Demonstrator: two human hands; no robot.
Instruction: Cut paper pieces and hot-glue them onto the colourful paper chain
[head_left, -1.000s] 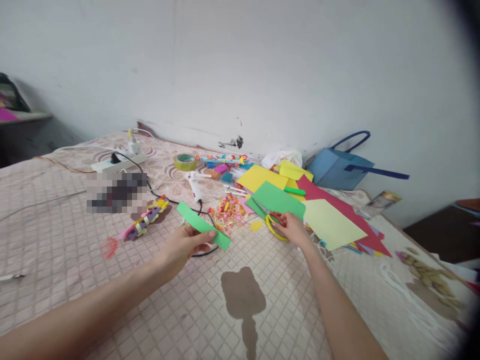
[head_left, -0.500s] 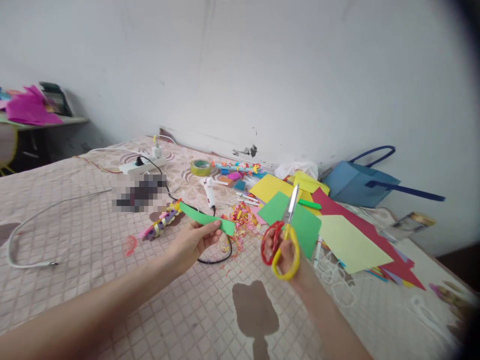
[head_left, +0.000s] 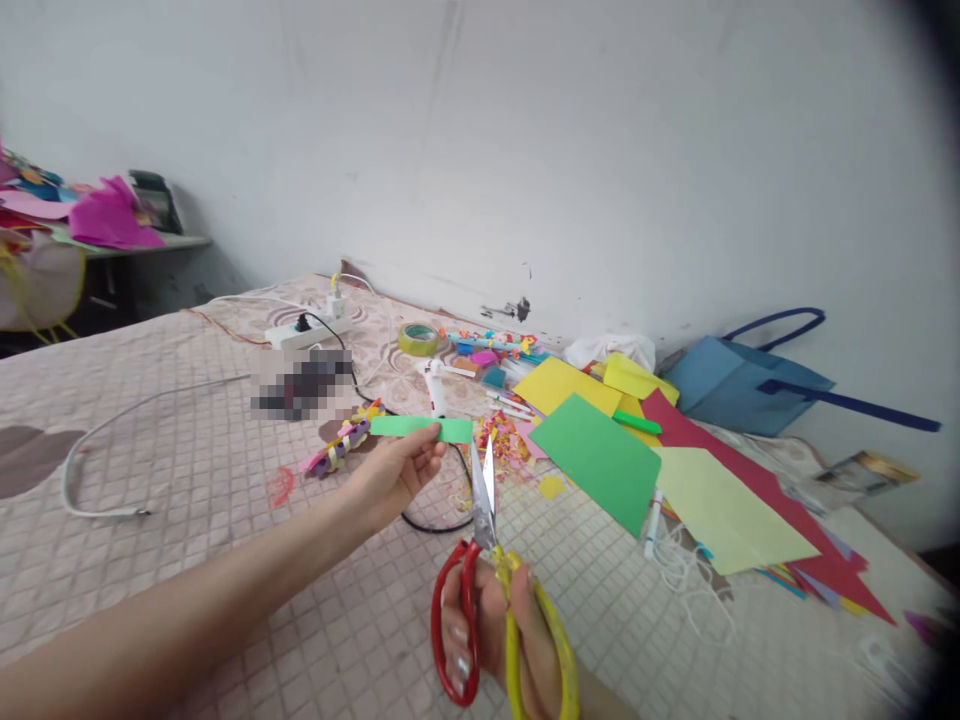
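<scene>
My left hand (head_left: 401, 467) pinches a narrow green paper strip (head_left: 397, 427) between thumb and fingers, holding it level above the table. In my right hand (head_left: 495, 620) is a pair of scissors (head_left: 484, 510) with one red and one yellow handle loop, my fingers through the loops. The blades are slightly apart and point away from me, their tips close to the strip's right end. Whether they touch the paper I cannot tell. Behind the strip stands a white glue gun (head_left: 436, 388). A larger green sheet (head_left: 596, 460) lies to the right of the scissors.
Yellow paper (head_left: 562, 385), a pale green sheet (head_left: 731, 505) and red paper (head_left: 765, 480) overlap on the right, near white string (head_left: 679, 560). A blue bag (head_left: 742, 385) leans by the wall. Paper scraps (head_left: 506, 445), tape (head_left: 418, 339), a power strip (head_left: 307, 331) and a decorated stick (head_left: 345, 440) lie around.
The scissors have come left and nearer to me, from over the green sheet to the strip's right end, and their blades have parted. The strip has turned level. The view has shifted left.
</scene>
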